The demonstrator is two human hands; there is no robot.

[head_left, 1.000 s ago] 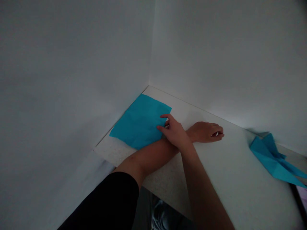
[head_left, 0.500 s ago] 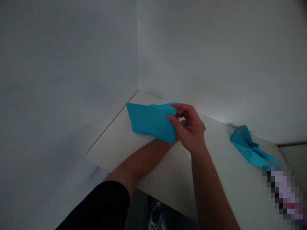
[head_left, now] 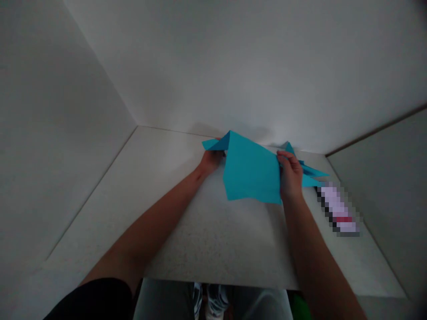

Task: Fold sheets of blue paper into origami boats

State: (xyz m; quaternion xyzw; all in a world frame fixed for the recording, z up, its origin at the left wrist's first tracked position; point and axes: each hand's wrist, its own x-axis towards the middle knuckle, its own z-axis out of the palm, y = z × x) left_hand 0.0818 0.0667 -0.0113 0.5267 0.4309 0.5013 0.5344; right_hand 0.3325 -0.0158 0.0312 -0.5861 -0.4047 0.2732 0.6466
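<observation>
A blue sheet of paper [head_left: 253, 173] hangs between my hands above the white table, creased so that a narrower flap tilts away at its left. My right hand [head_left: 290, 173] pinches the sheet's right edge between thumb and fingers. On the other side my left hand [head_left: 212, 160] grips the flap near the fold; its fingers are partly hidden by the paper. Behind my right hand a folded blue paper plane [head_left: 312, 171] lies on the table, partly covered by that hand.
The white table [head_left: 200, 240] meets walls at the back and both sides. A blurred-out, pinkish-white oblong item [head_left: 336, 206] lies at the right, touching the plane's tail area. My legs [head_left: 167, 300] show below the table's front edge.
My left hand has come out from behind the paper to its left side. The sheet, nearly flat before, now opens along a crease. The view has turned right.
</observation>
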